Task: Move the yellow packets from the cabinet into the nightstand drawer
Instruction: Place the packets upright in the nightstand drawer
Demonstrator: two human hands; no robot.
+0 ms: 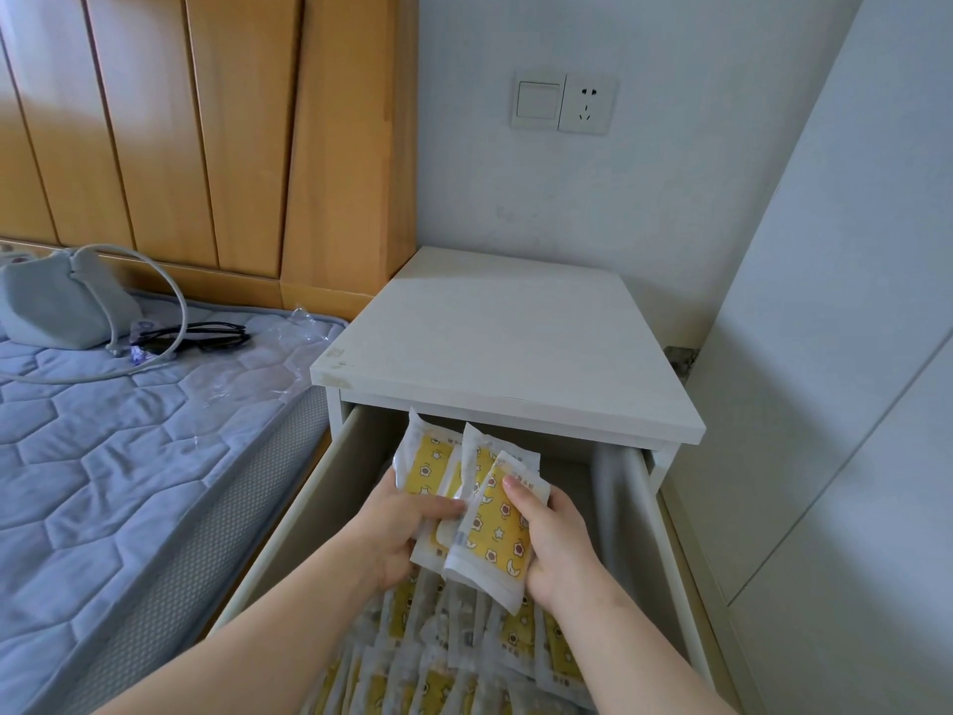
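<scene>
Both my hands hold a fanned bunch of yellow packets [497, 528] with white edges and a star print, just above the open nightstand drawer [330, 487]. My left hand [399, 534] grips the bunch from the left, thumb across its front. My right hand [554, 547] grips it from the right, thumb on the front packet. Several more yellow packets [464, 657] lie in rows in the near part of the drawer, partly hidden under my forearms. The far part of the drawer floor behind the bunch is bare.
The white nightstand top [505, 343] overhangs the drawer's back. A bed with a blue quilted mattress [113, 456] lies to the left, carrying a grey bag [56, 301], black glasses [206, 337] and clear wrapping. White cabinet doors [845, 405] stand at the right.
</scene>
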